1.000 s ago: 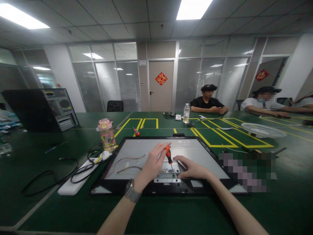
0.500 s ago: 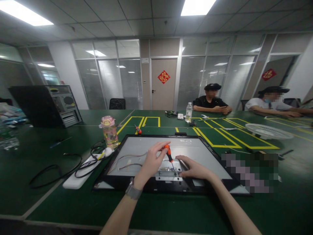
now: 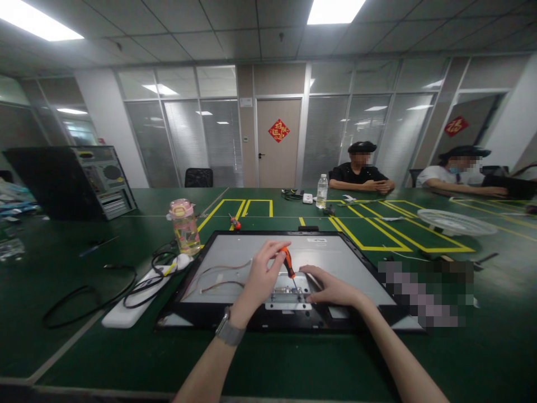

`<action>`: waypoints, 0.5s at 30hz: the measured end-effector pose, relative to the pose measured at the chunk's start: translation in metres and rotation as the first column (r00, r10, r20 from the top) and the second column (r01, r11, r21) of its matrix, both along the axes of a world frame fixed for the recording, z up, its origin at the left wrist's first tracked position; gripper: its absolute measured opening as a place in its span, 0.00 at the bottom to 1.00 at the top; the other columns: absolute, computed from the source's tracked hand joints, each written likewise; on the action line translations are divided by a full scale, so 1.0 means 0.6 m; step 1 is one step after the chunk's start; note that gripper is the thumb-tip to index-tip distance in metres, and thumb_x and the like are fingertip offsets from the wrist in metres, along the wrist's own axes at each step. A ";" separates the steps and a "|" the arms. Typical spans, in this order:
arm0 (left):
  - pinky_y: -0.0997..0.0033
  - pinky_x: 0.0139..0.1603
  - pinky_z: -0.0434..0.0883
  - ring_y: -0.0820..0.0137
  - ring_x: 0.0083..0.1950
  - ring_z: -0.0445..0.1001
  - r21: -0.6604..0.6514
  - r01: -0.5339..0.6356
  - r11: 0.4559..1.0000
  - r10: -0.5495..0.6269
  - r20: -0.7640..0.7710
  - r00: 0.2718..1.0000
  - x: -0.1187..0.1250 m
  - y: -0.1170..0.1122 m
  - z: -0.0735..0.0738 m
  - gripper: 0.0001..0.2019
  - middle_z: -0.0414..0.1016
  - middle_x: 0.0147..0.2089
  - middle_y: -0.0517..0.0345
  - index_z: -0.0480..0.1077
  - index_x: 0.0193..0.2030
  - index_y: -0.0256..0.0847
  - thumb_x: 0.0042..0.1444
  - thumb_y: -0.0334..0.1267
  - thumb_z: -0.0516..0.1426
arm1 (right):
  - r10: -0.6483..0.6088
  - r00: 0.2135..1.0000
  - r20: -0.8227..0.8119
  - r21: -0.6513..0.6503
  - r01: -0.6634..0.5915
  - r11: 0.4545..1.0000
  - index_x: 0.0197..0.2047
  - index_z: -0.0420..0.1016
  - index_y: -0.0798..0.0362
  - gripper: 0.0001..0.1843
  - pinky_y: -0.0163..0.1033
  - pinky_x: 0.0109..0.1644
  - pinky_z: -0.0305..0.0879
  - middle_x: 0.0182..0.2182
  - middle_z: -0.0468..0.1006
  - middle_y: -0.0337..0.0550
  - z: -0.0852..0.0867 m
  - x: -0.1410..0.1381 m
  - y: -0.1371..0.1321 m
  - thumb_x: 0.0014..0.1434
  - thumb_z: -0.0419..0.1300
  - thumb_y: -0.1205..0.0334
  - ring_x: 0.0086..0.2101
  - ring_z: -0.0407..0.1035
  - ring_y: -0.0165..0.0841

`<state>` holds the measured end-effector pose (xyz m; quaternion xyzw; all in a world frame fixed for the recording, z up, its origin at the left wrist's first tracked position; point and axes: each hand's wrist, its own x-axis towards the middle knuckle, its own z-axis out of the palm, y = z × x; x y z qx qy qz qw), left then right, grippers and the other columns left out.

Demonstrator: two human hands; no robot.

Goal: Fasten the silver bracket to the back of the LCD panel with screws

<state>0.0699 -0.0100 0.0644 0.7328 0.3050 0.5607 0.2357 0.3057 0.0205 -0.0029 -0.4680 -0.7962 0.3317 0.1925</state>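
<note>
An orange and black screwdriver [image 3: 288, 263] stands tilted in my left hand [image 3: 262, 277], whose fingers are closed around the top of its handle. Its tip reaches down to a silver metal bracket [image 3: 289, 306] on the back of a flat display panel [image 3: 331, 257]. My right hand [image 3: 331, 288] lies at the bracket's right side, thumb and fingers apart, touching the panel area. Thin cables [image 3: 222, 284] run over the panel to the left of my left hand. The small part at the screwdriver's tip is too small to make out.
A pink-lidded bottle [image 3: 185, 226] and a white power strip [image 3: 130, 308] with black cables lie left. A computer case [image 3: 62, 182] stands further back. A clear bottle [image 3: 321, 193] and a white round frame [image 3: 457, 222] are across the table, where two people sit.
The view has turned slightly, so everything sits a little further left. Both hands and the screwdriver keep nearly the same place on the panel. A dark shape now shows by the far-right person.
</note>
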 end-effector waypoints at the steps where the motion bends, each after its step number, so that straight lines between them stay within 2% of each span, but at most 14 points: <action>1: 0.67 0.47 0.71 0.65 0.48 0.73 -0.008 0.010 1.000 -0.010 0.000 1.000 0.001 0.000 0.002 0.12 0.75 0.46 0.50 0.75 0.49 0.41 0.63 0.36 0.52 | 0.002 1.000 -0.004 0.002 -0.002 1.000 0.64 0.60 0.52 0.44 0.50 0.69 0.46 0.65 0.59 0.52 -0.001 0.000 0.000 0.46 0.69 0.54 0.64 0.53 0.46; 7: 0.70 0.43 0.72 0.69 0.39 0.74 -0.039 0.073 0.997 -0.073 0.006 0.997 0.021 -0.001 0.010 0.10 0.74 0.38 0.55 0.77 0.46 0.41 0.59 0.34 0.57 | 0.030 0.999 -0.019 0.034 -0.030 0.999 0.64 0.61 0.50 0.43 0.52 0.69 0.46 0.65 0.60 0.49 -0.009 0.003 0.004 0.47 0.69 0.50 0.64 0.53 0.47; 10: 0.71 0.42 0.72 0.69 0.40 0.73 -0.023 0.068 0.997 -0.068 0.032 0.997 0.038 -0.004 0.005 0.10 0.72 0.38 0.55 0.77 0.45 0.41 0.59 0.34 0.57 | 0.046 0.999 -0.027 0.050 -0.045 0.998 0.63 0.62 0.49 0.42 0.53 0.68 0.47 0.64 0.62 0.48 -0.012 0.004 0.006 0.47 0.68 0.50 0.63 0.54 0.47; 15: 0.67 0.50 0.70 0.67 0.46 0.73 0.036 0.065 0.997 -0.067 0.046 0.997 0.044 -0.010 -0.001 0.12 0.74 0.44 0.52 0.76 0.48 0.42 0.63 0.34 0.52 | 0.040 0.999 -0.021 0.044 -0.039 0.998 0.64 0.61 0.51 0.42 0.52 0.69 0.47 0.65 0.60 0.50 -0.010 0.004 0.005 0.48 0.68 0.53 0.63 0.54 0.47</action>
